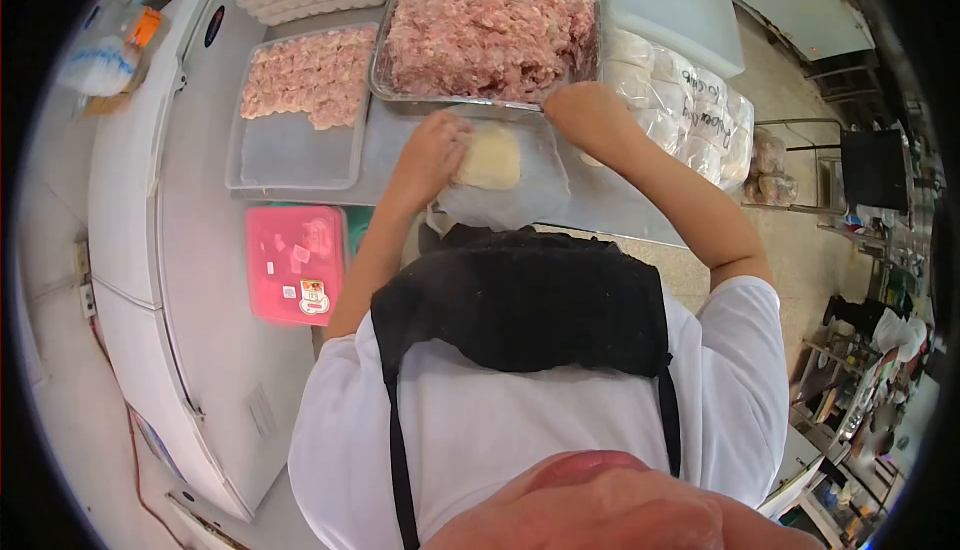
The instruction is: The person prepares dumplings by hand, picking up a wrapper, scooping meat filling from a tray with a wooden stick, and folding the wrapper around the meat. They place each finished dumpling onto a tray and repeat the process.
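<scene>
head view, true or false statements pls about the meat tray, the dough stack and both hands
1. The metal tray is full of pink minced meat. True.
2. The left hand rests on the pink box. False: it touches the pale dough stack; the box lies apart, lower left.
3. The right hand is at the near edge of the metal tray. True.
4. The clear tray is completely filled. False: shaped pieces cover only its far part; the near part is bare.
</scene>
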`<state>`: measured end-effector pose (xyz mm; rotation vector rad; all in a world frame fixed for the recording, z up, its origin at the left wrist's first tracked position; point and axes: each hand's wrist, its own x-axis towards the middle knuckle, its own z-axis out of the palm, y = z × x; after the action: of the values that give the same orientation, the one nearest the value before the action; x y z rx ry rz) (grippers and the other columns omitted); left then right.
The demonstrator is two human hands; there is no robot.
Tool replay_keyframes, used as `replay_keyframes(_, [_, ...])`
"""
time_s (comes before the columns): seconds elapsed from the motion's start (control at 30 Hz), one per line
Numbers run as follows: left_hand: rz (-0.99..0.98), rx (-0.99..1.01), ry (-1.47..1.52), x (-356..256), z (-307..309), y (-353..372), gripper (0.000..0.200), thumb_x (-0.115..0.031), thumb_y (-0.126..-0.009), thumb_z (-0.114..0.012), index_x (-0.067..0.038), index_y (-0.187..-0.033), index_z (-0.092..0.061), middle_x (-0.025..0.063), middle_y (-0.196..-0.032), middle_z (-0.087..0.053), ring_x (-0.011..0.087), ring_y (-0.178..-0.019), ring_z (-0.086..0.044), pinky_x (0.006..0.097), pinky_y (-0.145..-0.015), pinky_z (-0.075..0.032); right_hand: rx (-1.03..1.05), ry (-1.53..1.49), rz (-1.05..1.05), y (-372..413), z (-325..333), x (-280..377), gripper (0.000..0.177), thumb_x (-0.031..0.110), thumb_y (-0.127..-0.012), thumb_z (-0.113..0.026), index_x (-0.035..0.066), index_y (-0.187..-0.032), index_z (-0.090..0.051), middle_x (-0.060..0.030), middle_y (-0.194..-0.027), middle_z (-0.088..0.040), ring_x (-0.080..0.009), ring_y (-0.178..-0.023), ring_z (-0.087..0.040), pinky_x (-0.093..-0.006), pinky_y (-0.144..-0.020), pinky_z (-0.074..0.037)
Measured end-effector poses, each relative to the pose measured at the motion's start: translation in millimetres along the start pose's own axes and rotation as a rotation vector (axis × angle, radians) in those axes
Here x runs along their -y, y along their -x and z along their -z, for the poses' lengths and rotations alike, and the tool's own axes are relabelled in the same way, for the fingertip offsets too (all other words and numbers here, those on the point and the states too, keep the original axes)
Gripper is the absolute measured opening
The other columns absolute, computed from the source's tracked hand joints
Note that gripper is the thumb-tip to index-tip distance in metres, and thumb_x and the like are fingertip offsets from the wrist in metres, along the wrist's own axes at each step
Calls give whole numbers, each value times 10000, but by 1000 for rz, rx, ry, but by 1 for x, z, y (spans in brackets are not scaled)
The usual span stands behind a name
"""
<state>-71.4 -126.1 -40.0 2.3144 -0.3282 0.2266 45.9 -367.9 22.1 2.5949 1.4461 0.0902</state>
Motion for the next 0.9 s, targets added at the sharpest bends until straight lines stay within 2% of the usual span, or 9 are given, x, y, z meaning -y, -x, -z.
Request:
replay_keyframes(0.17, [37, 87, -83, -12, -32, 0, 242, -155, -778, -670, -49, -993, -631, 147, -1050, -555, 316, -1010, -544, 390, -891, -440, -69, 39, -92, 8, 41, -65, 246, 261, -804, -602, 53, -677, -635, -139, -659, -616, -318, -692, -640, -412, -623, -509])
replay_keyframes(0.23, [4, 72, -117, 0, -37, 1, 218, -169, -785, -673, -43, -960, -644, 142, -1016, -563, 315, -965, -558, 381, -873, -450, -116, 40, -129, -1, 24, -80, 263, 272, -816, -602, 48, -681, -634, -145, -667, -616, -323, -685, -631, -418, -604, -492])
replay_keyframes(0.37, [129, 8, 79, 7, -33, -1, 170, -177, -828, -650, -30, -906, -685, 125, -955, -609, 299, -943, -578, 371, -844, -462, -82, -61, 1, 13, -18, -36, 315, 322, -843, -588, 44, -709, -656, -135, -693, -633, -308, -710, -647, -398, -617, -512])
replay_keyframes(0.47, [141, -87, 142, 20, -33, 4, 210, -211, -878, -610, -23, -923, -692, 122, -1031, -630, 270, -967, -593, 336, -833, -470, -63, -43, 37, 21, 14, -55, 147, 130, -736, -572, 32, -681, -667, -157, -712, -652, -327, -694, -661, -417, -589, -521])
replay_keyframes(0.5, [163, -75, 185, 17, -24, 1, 227, -225, -891, -597, -23, -934, -690, 122, -1059, -628, 254, -976, -595, 325, -827, -471, 41, -83, -120, 19, 54, -55, 138, 137, -724, -577, 44, -672, -664, -150, -710, -650, -313, -711, -663, -409, -594, -520])
replay_keyframes(0.6, [274, -115, 289, 10, -5, -7, 244, -228, -912, -578, -13, -970, -678, 108, -1075, -633, 210, -976, -599, 304, -815, -471, -128, 40, -73, -3, 39, -68, 130, 143, -725, -582, 50, -691, -667, -140, -714, -651, -301, -709, -663, -406, -592, -520])
replay_keyframes(0.63, [316, -135, 319, 11, -2, -7, 245, -223, -916, -575, -9, -983, -672, 101, -1068, -637, 196, -972, -600, 299, -812, -470, -221, -81, 29, -6, 11, -66, 135, 145, -739, -580, 47, -699, -664, -132, -718, -652, -303, -693, -661, -409, -587, -522])
replay_keyframes(0.73, [512, -441, 858, 18, 2, -12, 256, -179, -905, -600, 12, -1074, -623, 82, -1091, -626, 166, -954, -600, 289, -817, -472, -130, -99, 63, -9, -20, -33, 138, 159, -746, -585, 56, -692, -660, -128, -721, -654, -304, -706, -661, -404, -592, -524])
replay_keyframes(0.9, [521, -427, 1151, 18, 54, -17, 319, -136, -919, -566, 24, -1190, -515, 105, -1151, -590, 193, -1020, -597, 325, -879, -490, 218, -114, -227, -6, 42, -57, 280, 306, -896, -538, 87, -789, -676, -149, -755, -651, -318, -742, -648, -447, -643, -500])
